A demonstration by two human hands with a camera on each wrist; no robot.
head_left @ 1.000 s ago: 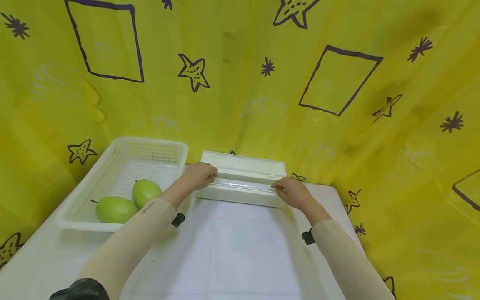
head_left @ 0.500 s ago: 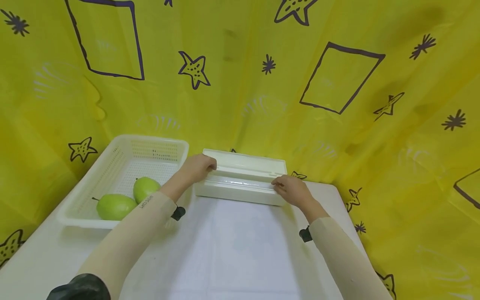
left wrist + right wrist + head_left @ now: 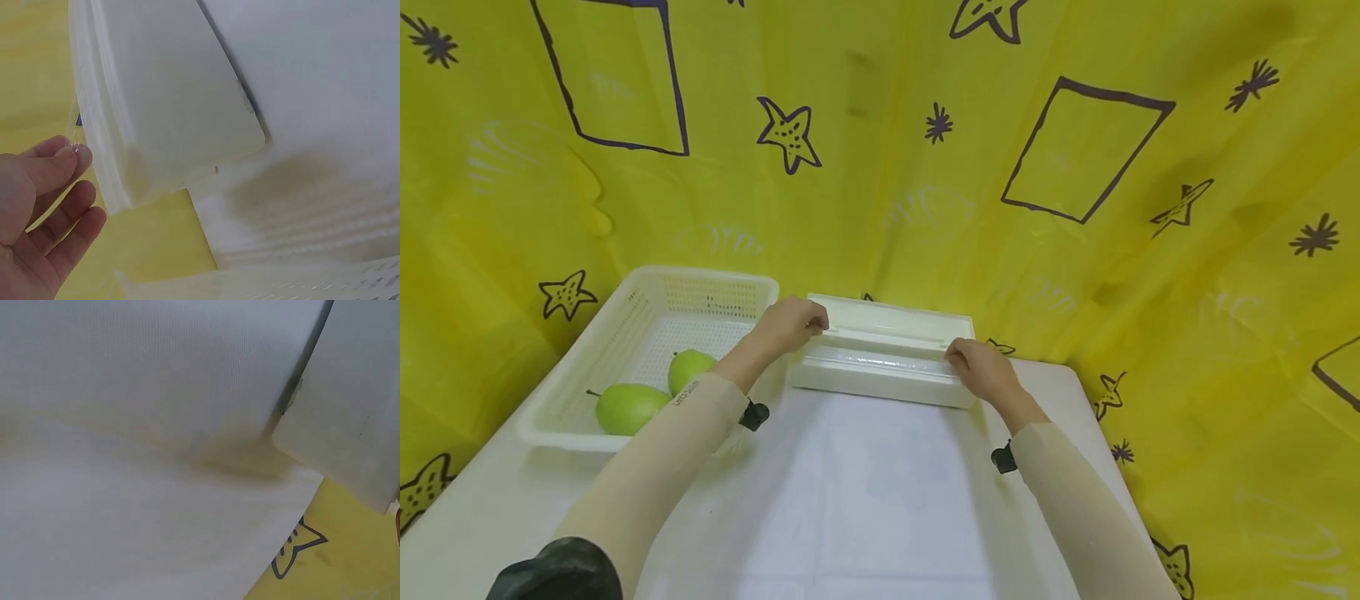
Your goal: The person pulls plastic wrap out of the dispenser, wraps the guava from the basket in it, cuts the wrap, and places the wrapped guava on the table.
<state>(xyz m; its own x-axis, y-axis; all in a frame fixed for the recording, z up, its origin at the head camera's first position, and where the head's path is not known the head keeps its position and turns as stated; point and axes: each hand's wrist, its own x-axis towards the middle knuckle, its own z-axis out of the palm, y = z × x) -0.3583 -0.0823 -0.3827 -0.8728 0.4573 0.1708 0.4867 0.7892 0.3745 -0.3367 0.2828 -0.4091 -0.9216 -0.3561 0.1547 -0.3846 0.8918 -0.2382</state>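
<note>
A long white cling film dispenser (image 3: pixel 880 383) lies at the back of the table with its lid (image 3: pixel 891 321) raised. Glossy clear film shows across its inside. In the left wrist view, my left hand (image 3: pixel 44 206) pinches the edge of the clear cling film (image 3: pixel 77 115) between thumb and index finger, above the dispenser's left end. My right hand (image 3: pixel 985 368), fingers curled, holds the film's other end by the dispenser's right end; its fingertips are small in the head view and almost wholly outside the right wrist view.
To the left stands a white plastic basket (image 3: pixel 576 367) with two green pears (image 3: pixel 631 408) in it, partly behind my left sleeve. The white table (image 3: pixel 880 500) ends at a yellow patterned curtain (image 3: pixel 865 200) at the back and right.
Both hands have lifted slightly, away from the dispenser's front and toward its lid; the left has risen more. The dispenser and basket stay put as the view tilts slightly down.
</note>
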